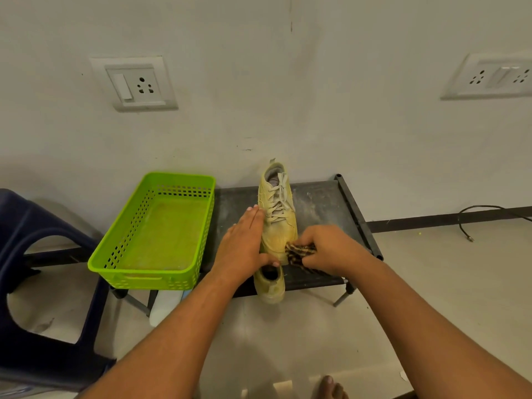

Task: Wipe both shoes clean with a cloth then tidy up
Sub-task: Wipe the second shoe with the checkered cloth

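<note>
A pale yellow laced shoe (277,214) lies on the low black rack (322,203), heel toward the wall and toe toward me. My left hand (243,244) rests flat against its left side, thumb curled under the toe. My right hand (328,250) is closed around a dark striped cloth (299,251) that presses on the shoe's toe. The second yellow shoe (270,285) sits at the rack's front edge below my hands, mostly hidden by them.
A lime green perforated basket (157,226) stands on the rack's left end. A dark blue plastic stool (34,272) is at far left. A white object (164,308) lies under the rack. A black cable (486,217) trails on the floor at right. My bare toes (331,388) show below.
</note>
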